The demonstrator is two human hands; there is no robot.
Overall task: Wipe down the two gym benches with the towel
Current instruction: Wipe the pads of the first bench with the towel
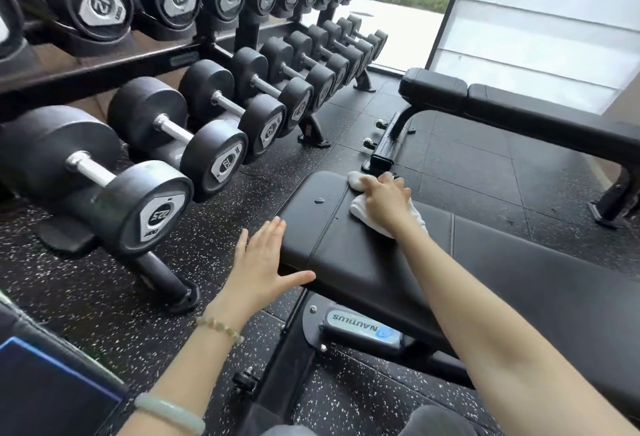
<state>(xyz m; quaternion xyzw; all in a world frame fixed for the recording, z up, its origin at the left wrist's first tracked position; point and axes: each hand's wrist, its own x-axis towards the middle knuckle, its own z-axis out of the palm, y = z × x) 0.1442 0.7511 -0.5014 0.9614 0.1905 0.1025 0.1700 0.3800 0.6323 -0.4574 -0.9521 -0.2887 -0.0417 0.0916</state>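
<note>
A black padded gym bench (349,255) runs from the centre toward the lower right. My right hand (386,198) presses a white towel (360,209) onto the far end of its seat pad, fingers curled over the cloth. My left hand (261,261) lies flat with straight fingers against the pad's near left edge. A second black bench (512,106) stands beyond, at the upper right, with nothing on it.
A dumbbell rack (180,65) with several black dumbbells fills the left side. Speckled rubber flooring (221,200) lies between rack and bench. A bright window panel (540,13) stands behind the far bench. A small bit of debris (318,200) sits on the pad.
</note>
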